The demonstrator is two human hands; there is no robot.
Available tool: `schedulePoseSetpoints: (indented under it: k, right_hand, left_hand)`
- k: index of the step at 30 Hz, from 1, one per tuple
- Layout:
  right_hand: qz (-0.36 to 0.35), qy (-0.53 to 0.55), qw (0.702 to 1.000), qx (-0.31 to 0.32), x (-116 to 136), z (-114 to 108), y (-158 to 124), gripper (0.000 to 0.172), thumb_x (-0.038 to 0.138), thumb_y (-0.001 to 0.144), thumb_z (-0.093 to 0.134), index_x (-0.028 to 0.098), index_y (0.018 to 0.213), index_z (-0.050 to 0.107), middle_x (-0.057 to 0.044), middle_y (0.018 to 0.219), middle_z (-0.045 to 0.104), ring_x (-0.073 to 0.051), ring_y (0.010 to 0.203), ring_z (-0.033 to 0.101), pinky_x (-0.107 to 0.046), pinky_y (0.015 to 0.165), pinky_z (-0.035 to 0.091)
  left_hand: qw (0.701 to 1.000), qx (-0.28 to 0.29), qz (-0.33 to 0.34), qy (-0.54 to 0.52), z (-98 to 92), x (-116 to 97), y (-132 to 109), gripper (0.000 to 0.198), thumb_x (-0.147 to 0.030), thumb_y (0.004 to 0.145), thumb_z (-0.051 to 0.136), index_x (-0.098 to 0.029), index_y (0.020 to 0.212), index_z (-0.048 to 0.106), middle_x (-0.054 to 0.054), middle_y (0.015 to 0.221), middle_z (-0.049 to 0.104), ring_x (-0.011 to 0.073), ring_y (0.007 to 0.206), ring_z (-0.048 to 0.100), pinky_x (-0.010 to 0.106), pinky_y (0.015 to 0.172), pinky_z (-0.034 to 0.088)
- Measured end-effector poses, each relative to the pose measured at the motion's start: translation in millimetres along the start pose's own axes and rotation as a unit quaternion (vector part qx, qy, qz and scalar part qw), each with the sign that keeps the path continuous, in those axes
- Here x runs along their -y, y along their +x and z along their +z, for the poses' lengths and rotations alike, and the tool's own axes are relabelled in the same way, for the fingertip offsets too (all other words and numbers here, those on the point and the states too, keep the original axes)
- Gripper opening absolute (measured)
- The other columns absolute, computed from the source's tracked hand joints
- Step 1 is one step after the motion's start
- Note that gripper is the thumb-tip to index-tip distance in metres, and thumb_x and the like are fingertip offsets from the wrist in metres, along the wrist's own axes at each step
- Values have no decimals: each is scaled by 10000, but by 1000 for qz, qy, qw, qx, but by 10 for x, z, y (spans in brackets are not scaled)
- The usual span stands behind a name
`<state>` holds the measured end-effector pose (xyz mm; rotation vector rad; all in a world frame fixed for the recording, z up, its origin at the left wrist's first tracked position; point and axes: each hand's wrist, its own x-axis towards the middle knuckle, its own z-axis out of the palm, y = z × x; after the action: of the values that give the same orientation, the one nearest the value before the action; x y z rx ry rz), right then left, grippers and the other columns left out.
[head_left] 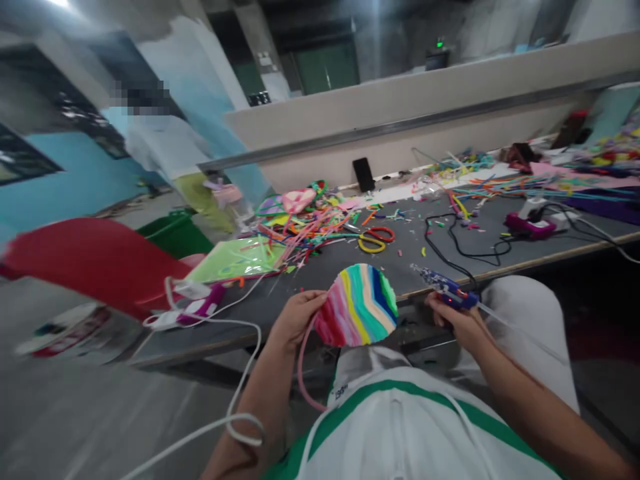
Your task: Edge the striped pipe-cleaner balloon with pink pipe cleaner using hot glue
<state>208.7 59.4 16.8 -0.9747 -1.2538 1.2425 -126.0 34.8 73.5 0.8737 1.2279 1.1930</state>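
My left hand (301,317) pinches the left edge of a round disc (361,303) striped in many colours, which looks made of fuzzy pipe cleaners. A pink strand (301,373) hangs in a curve from the same hand. In my right hand (457,317) is a blue hot glue gun (449,288), its nozzle pointing up and to the left, apart from the disc. A clear glue stick (520,332) sticks out of its rear. Scissors (373,243) with red and yellow handles lie on the grey table (345,267) beyond the disc.
Pipe cleaners (320,230) lie heaped at the back left, by a green plastic packet (235,260). A phone (363,175) leans at the back. Purple power strips (531,225) and cords lie on both sides. A red chair (85,267) and a person (170,150) are at left.
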Motion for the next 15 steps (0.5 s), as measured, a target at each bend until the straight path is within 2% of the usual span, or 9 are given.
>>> schedulePoseSetpoints:
  k: [3, 7, 12, 15]
  right_hand:
    - [4, 70, 996, 47, 29, 8, -27, 141, 324, 775, 643, 187, 789, 613, 47, 501, 478, -87, 435, 417, -249, 475, 340]
    - [27, 158, 982, 101, 89, 32, -81, 120, 285, 760, 648, 175, 755, 600, 20, 614, 567, -63, 407, 397, -245, 452, 329]
    - [54, 164, 976, 135, 119, 43, -114, 241, 372, 737, 649, 152, 653, 598, 29, 477, 486, -83, 376, 407, -249, 422, 324]
    - [73, 155, 977, 124, 106, 50, -124, 294, 409, 706, 668, 158, 586, 573, 19, 502, 511, -96, 386, 446, -263, 430, 361]
  left_hand:
    - [1000, 1, -10, 7, -6, 1, 15, 310, -273, 653, 772, -90, 890, 690, 72, 732, 719, 159, 637, 667, 254, 646, 540]
    - [1000, -7, -16, 5, 12, -17, -2, 310, -258, 638, 782, -91, 881, 688, 69, 719, 719, 159, 619, 667, 252, 635, 546]
    - [1000, -22, -20, 6, 56, -60, -26, 305, -233, 616, 791, -80, 858, 687, 69, 701, 717, 145, 581, 655, 226, 590, 542]
    - [1000, -19, -22, 2, 71, -67, -28, 305, -221, 623, 785, -80, 873, 683, 73, 709, 719, 153, 590, 662, 238, 598, 550]
